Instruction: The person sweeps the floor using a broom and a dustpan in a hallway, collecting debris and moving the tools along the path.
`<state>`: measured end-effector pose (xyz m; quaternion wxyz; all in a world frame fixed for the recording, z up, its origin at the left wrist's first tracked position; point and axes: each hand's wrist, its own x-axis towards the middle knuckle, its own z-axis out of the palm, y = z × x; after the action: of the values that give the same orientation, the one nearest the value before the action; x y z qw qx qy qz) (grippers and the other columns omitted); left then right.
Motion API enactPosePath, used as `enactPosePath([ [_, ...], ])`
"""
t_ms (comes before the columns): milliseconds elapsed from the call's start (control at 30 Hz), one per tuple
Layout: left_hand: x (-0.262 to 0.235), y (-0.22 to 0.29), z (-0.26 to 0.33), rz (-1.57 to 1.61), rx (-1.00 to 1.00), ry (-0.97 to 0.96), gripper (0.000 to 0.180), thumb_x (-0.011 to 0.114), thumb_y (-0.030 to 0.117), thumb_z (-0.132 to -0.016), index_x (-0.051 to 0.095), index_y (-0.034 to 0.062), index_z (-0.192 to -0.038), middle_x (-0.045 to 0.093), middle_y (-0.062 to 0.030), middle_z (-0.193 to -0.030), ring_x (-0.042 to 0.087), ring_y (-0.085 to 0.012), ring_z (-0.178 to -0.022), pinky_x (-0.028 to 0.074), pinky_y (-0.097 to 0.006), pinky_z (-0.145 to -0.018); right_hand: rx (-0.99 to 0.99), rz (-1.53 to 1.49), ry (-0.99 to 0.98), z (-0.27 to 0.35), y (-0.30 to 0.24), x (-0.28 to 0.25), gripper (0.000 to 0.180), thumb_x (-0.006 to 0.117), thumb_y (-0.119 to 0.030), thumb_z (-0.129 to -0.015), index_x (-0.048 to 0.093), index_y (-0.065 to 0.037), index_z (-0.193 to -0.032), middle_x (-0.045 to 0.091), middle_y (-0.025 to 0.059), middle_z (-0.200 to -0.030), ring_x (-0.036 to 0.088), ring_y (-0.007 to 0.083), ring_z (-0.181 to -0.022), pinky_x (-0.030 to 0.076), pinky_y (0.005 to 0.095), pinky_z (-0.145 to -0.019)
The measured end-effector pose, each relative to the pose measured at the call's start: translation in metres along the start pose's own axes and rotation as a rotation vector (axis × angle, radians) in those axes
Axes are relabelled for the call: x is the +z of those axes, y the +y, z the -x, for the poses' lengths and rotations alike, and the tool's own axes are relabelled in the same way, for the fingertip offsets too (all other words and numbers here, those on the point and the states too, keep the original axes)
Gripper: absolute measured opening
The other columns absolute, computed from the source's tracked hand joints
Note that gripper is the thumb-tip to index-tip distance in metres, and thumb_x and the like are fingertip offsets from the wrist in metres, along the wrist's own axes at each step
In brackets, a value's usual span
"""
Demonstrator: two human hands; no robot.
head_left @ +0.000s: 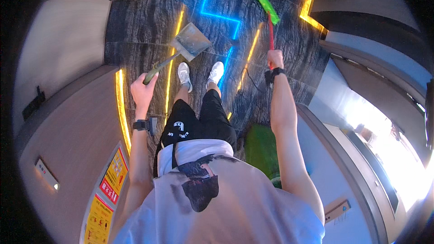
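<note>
Left hand (143, 92): curled around the dustpan (191, 41) handle (160, 67)
Dustpan: left, just beyond the white shoes (216, 71)
Right hand (275, 58): wrapped around the green brush's (268, 9) red handle (271, 34)
Green brush: far right, over dark floor (140, 22)

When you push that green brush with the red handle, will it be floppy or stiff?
The green brush head looks fringed along its edges, so it would probably bend a bit. The red handle looks straight and rod-like, so it's likely stiff. It's also thin, so it might twist in the right hand.
</note>
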<state>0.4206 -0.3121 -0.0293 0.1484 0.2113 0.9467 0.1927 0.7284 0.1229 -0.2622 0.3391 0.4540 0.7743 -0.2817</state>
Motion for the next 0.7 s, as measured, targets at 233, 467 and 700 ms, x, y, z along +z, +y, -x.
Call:
enactPosePath([
  [233, 0.016, -0.025, -0.026, 0.016, 0.091, -0.059, 0.035, 0.077, 0.042, -0.086, 0.073, 0.0071, -0.091, 0.065, -0.0188, -0.07, 0.063, -0.0387, -0.064, 0.047, -0.043, -0.057, 0.351, -0.357, 0.212, 0.149, 0.002, 0.105, 0.035, 0.056, -0.03, -0.095, 0.069, 0.003, -0.098, 0.069, 0.0311, -0.103, 0.068, 0.0465, -0.1, 0.056, 0.0532, -0.087],
  [467, 0.008, -0.041, -0.028, -0.033, 0.105, -0.172, 0.041, 0.075, 0.048, -0.086, 0.071, 0.0079, -0.084, 0.066, -0.0206, -0.073, 0.066, -0.0425, -0.072, 0.05, -0.048, -0.06, 0.274, -0.243, 0.183, 0.262, -0.001, 0.167, 0.031, 0.061, -0.029, -0.093, 0.07, 0.0, -0.091, 0.071, 0.0299, -0.091, 0.07, 0.047, -0.091, 0.058, 0.0531, -0.082],
  [700, 0.0, -0.045, -0.035, -0.018, 0.159, -0.171, 0.042, 0.073, 0.049, -0.086, 0.069, 0.0068, -0.082, 0.067, -0.0205, -0.076, 0.066, -0.0427, -0.075, 0.051, -0.049, -0.062, 0.411, -0.438, 0.073, 0.242, -0.018, 0.09, 0.044, 0.054, -0.036, -0.095, 0.066, 0.006, -0.103, 0.07, 0.0318, -0.099, 0.069, 0.0444, -0.097, 0.055, 0.0509, -0.088],
])
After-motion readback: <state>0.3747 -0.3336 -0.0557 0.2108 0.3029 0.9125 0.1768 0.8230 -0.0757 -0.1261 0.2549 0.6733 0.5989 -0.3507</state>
